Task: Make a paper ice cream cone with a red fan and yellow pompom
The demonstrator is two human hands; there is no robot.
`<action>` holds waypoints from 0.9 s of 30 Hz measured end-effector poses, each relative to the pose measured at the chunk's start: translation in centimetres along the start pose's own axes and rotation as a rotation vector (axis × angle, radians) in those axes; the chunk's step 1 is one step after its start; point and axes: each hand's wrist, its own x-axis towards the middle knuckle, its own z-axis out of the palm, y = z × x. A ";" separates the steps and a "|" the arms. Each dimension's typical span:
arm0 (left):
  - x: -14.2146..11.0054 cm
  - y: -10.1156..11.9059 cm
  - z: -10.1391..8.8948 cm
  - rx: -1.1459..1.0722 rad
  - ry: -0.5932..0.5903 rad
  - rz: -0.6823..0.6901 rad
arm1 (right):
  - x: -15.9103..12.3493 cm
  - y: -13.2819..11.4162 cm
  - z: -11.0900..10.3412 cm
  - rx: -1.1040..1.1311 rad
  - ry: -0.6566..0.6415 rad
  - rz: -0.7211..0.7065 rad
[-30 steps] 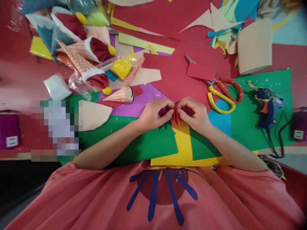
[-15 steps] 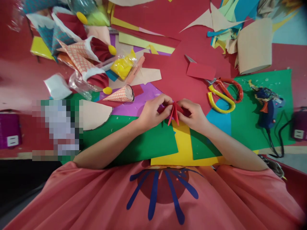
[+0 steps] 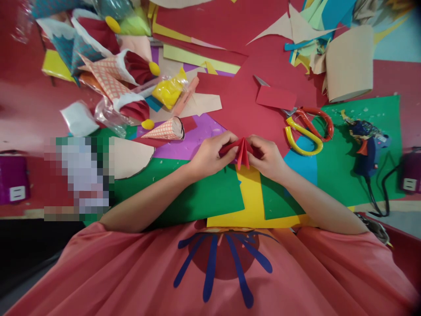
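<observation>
A piece of red paper folded into pleats (image 3: 243, 154) is held between my two hands over the table. My left hand (image 3: 212, 154) pinches its left side between thumb and fingers. On the other side, my right hand (image 3: 268, 159) grips the right part, with the pleats fanning downward between the hands. Part of the paper is hidden behind my fingers. Scissors (image 3: 304, 134) with one red and one yellow handle lie to the right, their blades partly covered by a small red paper rectangle (image 3: 275, 97). A checked paper cone (image 3: 165, 130) lies left of my hands.
Several decorated cones (image 3: 113, 87) and a yellow packet (image 3: 169, 90) crowd the upper left. At right, a glue gun (image 3: 370, 147) with a black cord lies on green paper (image 3: 338, 175). A beige paper cylinder (image 3: 350, 63) and paper scraps are at the upper right.
The pleated paper has shifted slightly right, and its folds have spread a little, showing more red paper beside each hand. Both hands still hold it; the things around are unmoved.
</observation>
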 end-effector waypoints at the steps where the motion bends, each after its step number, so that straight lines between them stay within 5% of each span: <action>1: 0.0 0.0 0.0 -0.001 -0.001 0.003 | 0.0 0.0 0.0 -0.006 -0.002 -0.008; 27: 0.1 0.5 0.0 -0.006 -0.022 -0.037 | 0.0 -0.3 -0.3 0.082 -0.003 0.095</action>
